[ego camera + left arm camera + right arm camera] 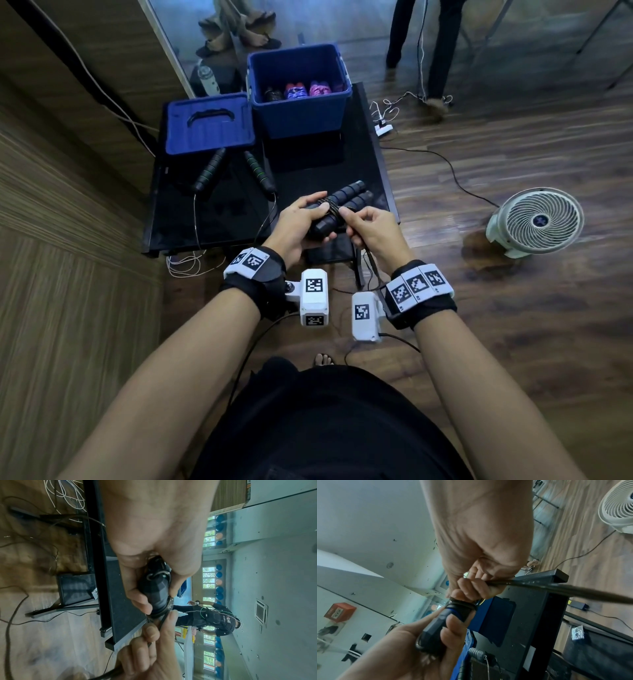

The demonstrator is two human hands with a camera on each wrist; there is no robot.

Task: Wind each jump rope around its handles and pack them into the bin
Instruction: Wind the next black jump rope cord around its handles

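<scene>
My left hand (301,219) grips the two black handles (346,202) of a jump rope, held side by side above the near edge of the black table (308,171). A few turns of black rope (331,205) circle the handles. My right hand (366,226) pinches the loose rope (556,588) right beside those turns; the slack hangs down toward my wrist. In the left wrist view the handles (157,588) sit in my left fist. A second jump rope with green-ringed handles (209,169) lies unwound on the table. The blue bin (301,92) at the back holds several wound ropes.
The blue bin lid (209,123) lies left of the bin on the table. A white floor fan (537,221) stands on the wood floor at right. Cables and a power strip (383,128) trail across the floor. A person's legs (435,44) stand beyond the table.
</scene>
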